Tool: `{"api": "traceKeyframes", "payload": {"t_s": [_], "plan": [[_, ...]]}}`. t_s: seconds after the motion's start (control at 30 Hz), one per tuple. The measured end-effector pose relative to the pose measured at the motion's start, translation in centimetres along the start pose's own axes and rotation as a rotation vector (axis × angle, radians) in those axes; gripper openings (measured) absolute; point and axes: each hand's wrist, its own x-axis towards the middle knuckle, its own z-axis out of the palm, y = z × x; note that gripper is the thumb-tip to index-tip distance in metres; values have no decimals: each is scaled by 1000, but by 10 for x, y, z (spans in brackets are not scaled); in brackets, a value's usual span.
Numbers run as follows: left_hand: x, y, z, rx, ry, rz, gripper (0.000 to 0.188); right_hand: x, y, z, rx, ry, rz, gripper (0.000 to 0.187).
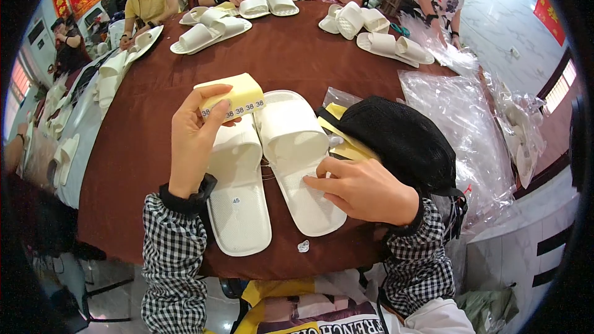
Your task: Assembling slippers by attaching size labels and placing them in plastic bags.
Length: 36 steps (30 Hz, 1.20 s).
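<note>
Two white slippers lie side by side on the brown tablecloth (142, 148) in front of me: the left slipper (238, 192) and the right slipper (297, 154). My left hand (195, 136) holds up a stack of pale yellow sticker sheets (238, 96) above the left slipper's toe. My right hand (365, 188) rests on the sole of the right slipper, fingers curled and pressing down. A small round sticker (236, 200) shows on the left slipper's sole. Another sticker (303, 246) lies on the cloth near the table edge.
A black mesh cap (402, 139) lies over yellow sheets (343, 145) right of the slippers. Clear plastic bags (464, 117) pile at the right. More white slippers (210, 28) sit across the table, where other people are seated or standing. White slippers (108, 77) also line the left edge.
</note>
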Motion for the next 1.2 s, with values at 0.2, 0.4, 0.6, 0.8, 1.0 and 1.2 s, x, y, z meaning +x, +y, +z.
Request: {"api": "traceKeyframes", "payload": {"t_s": [0.2, 0.4, 0.6, 0.8, 1.0, 1.2], "plan": [[2, -6, 4, -35, 0, 36, 23, -4, 9, -3, 136, -10, 10, 36], [1, -3, 1, -46, 18, 50, 22, 1, -2, -5, 25, -61, 59, 41], [0, -3, 0, -86, 54, 54, 22, -4, 6, -10, 135, -69, 46, 40], [1, -3, -1, -101, 52, 66, 21, -2, 1, -8, 103, -39, 50, 35], [4, -11, 4, -124, 46, 68, 20, 3, -4, 1, -53, 42, 85, 36], [2, -10, -2, -90, 60, 84, 20, 40, -46, 23, -29, -2, -249, 56]]}}
